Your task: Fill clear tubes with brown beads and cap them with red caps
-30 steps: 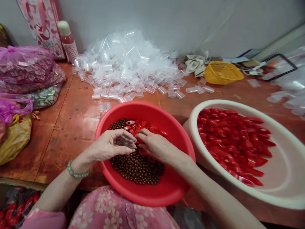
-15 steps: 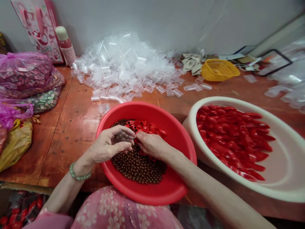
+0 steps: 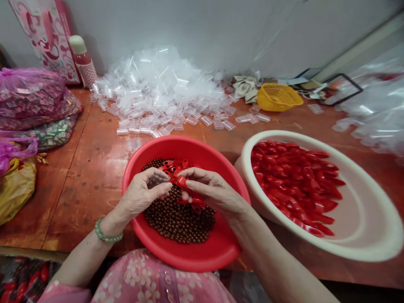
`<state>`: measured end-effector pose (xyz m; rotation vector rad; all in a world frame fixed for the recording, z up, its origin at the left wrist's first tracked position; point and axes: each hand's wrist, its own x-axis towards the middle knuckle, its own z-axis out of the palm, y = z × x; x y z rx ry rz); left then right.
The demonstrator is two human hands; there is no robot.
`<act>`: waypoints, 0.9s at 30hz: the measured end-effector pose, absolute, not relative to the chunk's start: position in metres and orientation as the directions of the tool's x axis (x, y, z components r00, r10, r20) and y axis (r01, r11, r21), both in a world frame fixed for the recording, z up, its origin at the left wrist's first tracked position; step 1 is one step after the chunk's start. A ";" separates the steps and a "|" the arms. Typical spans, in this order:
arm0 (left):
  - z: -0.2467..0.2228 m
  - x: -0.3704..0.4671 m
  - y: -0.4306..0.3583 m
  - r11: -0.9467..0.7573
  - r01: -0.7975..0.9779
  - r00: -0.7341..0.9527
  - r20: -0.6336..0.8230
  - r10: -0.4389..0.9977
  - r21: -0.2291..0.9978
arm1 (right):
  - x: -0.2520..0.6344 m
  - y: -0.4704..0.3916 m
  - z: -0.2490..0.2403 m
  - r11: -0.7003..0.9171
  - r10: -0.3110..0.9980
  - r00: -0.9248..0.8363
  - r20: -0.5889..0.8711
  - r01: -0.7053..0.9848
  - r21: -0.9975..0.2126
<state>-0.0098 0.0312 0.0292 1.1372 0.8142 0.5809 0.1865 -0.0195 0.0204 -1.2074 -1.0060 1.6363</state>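
Over the red basin [image 3: 189,261], my left hand [image 3: 143,189] curls around a clear plastic sleeve [image 3: 155,180] that has brown beads in it. My right hand [image 3: 211,185] pinches a small red plastic piece [image 3: 182,182] close to the sleeve's open end. The fingertips of both hands nearly meet. Beneath them the basin holds a heap of brown beads [image 3: 181,223], with red plastic pieces [image 3: 172,165] lying on its far side and some more under my right hand.
A white basin [image 3: 372,248] of red pieces stands at the right. Clear sleeves [image 3: 164,84] are piled along the wall, beside a yellow basket [image 3: 279,99]. Filled bags [image 3: 31,99], a bottle [image 3: 83,63] and a pink-patterned bag [image 3: 47,38] are at the left.
My right hand has come up from the basin's contents and now shows a red piece between its fingers. The left hand still holds the sleeve. The view has shifted slightly right.
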 end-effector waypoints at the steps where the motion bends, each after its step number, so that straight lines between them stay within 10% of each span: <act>1: 0.028 -0.008 0.030 0.321 0.003 0.580 -0.263 0.771 0.947 | 0.184 -0.020 0.023 -0.299 0.947 -0.169 -0.274 -0.141 -0.944; 12: 0.022 0.000 0.026 0.437 -0.114 0.564 -0.304 0.768 0.892 | 0.157 -0.033 0.022 0.051 0.983 0.161 0.092 0.241 -0.969; 18: 0.028 0.010 0.022 0.473 -0.143 0.552 -0.326 0.767 0.870 | 0.128 -0.031 0.021 0.020 0.883 0.466 0.055 0.079 -0.997; 27: 0.027 0.023 0.018 0.453 -0.240 0.495 -0.293 0.818 0.859 | 0.113 -0.040 0.014 0.016 0.888 0.460 0.018 0.009 -1.000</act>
